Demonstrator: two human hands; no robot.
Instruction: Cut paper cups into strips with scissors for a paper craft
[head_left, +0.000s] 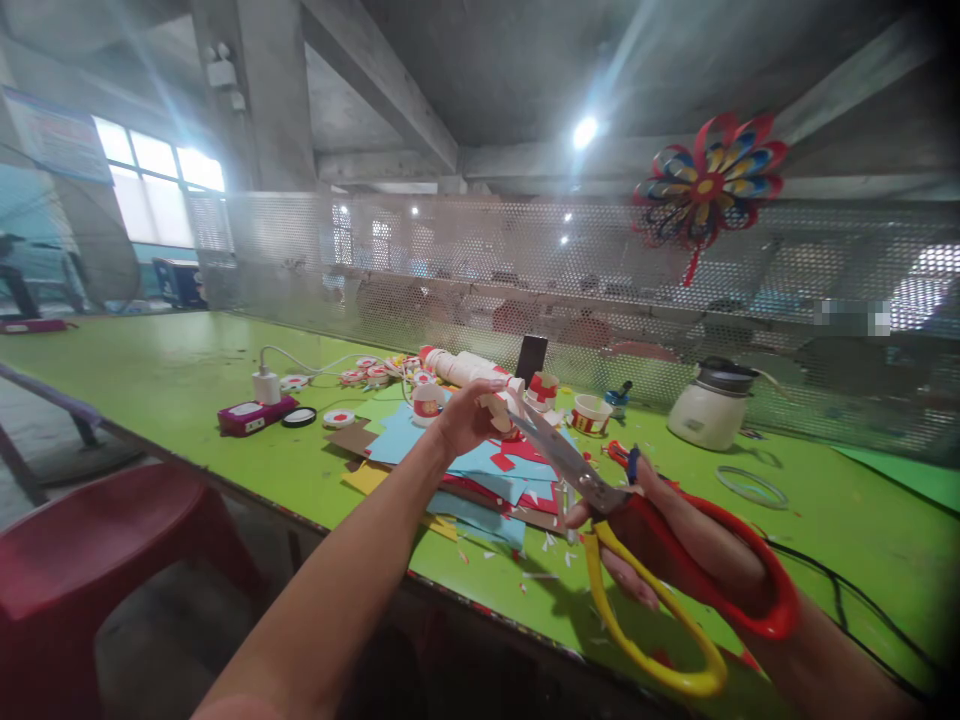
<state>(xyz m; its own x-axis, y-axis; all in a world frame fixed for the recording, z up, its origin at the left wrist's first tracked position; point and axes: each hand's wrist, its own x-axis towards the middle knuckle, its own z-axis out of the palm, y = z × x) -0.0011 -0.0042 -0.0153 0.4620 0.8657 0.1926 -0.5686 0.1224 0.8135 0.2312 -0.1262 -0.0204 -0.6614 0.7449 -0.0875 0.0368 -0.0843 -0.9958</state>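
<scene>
My left hand is closed, thumb and fingers pinching a small off-white paper piece, partly hidden by the fingers. Large scissors with one red and one yellow handle are in my right hand, whose fingers pass through the handle loops. The scissor tips reach the paper piece beside my left fingers. Beneath both hands lie light-blue paper sheets, with red and yellow sheets and brown card in the same pile. Small white and red scraps are scattered by the table's front edge.
Behind the pile stand paper cups and a stack of white cups. A power strip sits left on the green table; a white-and-black appliance stands right. A perforated screen backs the table. A red stool is front left.
</scene>
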